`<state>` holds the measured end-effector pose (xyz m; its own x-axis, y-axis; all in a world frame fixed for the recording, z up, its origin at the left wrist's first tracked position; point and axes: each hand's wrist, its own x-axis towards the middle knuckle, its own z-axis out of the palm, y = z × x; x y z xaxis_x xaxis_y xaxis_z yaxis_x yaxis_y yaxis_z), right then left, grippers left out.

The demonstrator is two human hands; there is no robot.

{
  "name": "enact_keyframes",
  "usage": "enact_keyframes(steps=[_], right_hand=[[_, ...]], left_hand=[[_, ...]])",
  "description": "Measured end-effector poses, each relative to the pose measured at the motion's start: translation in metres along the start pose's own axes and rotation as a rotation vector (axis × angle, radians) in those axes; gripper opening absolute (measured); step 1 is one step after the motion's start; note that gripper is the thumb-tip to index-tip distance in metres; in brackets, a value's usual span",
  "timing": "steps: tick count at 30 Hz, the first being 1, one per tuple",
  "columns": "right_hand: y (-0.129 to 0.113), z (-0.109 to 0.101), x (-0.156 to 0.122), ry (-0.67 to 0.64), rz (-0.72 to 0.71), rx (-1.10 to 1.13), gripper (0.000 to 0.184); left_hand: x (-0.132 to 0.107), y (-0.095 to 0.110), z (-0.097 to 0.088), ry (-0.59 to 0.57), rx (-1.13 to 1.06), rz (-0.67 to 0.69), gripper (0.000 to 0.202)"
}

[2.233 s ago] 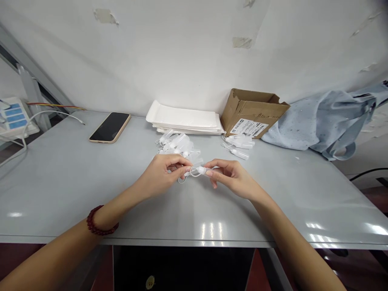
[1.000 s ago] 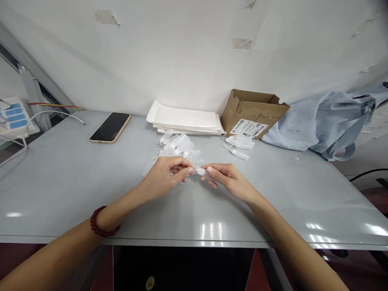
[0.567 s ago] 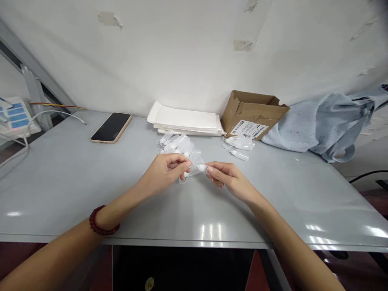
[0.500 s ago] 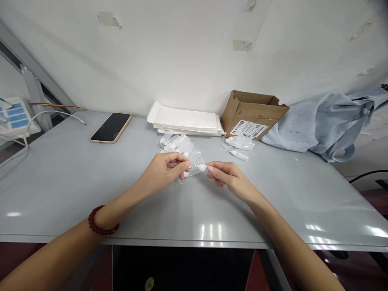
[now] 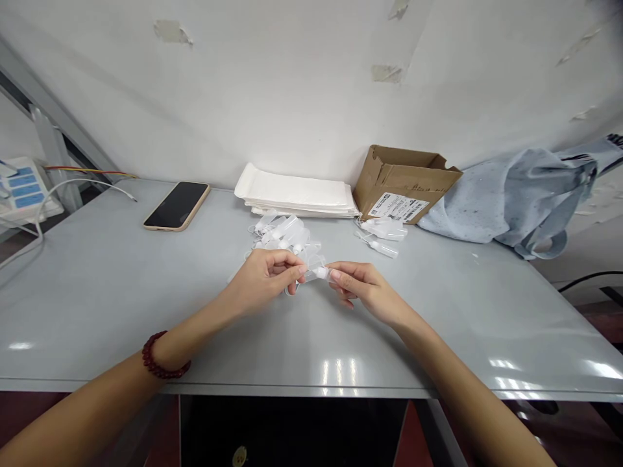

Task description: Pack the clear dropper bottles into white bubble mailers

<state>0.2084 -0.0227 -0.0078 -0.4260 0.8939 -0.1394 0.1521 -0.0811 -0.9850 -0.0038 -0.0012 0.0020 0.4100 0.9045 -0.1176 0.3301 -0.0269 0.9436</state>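
Observation:
My right hand (image 5: 363, 285) pinches a small translucent plastic bottle with a white cap (image 5: 321, 273) between thumb and fingers, its cap end pointing left. Facing it, my left hand (image 5: 270, 275) is closed, thumb against fingertips, on what looks like the thin cord at that cap; the fingers partly hide it. Just behind my hands lies a loose pile of similar translucent bottles (image 5: 287, 230), with white caps and thin cord loops. A smaller group of these bottles (image 5: 384, 228) rests farther right, before the cardboard box.
Along the wall stand a stack of white envelopes (image 5: 296, 188) and an open cardboard box (image 5: 409, 181). A light blue cloth bag (image 5: 491, 194) is at right. Toward the left are a phone (image 5: 178, 206), a white cable (image 5: 87, 180) and a power strip (image 5: 26, 188).
My hands stay almost in place over the table. The held bottle has shifted slightly, and the fingers of my right hand have moved a little.

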Motion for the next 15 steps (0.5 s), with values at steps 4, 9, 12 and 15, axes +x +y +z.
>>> enact_keyframes(steps=[4, 9, 12, 15], right_hand=[[0.0027, 0.0007, 0.0004, -0.012, -0.002, 0.015, 0.032], [0.0046, 0.0017, 0.0016, -0.025, 0.011, 0.041, 0.033], [0.0053, 0.0027, 0.0021, -0.023, 0.016, 0.056, 0.034], [0.0055, 0.0033, 0.0017, -0.024, 0.017, 0.057, 0.034]], left_hand=[[0.0005, -0.0021, -0.0001, -0.010, 0.005, -0.006, 0.019], [0.0003, -0.0023, 0.0007, -0.020, 0.008, -0.017, 0.020], [0.0007, -0.0018, 0.0006, -0.034, 0.020, -0.010, 0.020], [0.0007, -0.0026, 0.0001, -0.045, 0.040, -0.002, 0.021]])
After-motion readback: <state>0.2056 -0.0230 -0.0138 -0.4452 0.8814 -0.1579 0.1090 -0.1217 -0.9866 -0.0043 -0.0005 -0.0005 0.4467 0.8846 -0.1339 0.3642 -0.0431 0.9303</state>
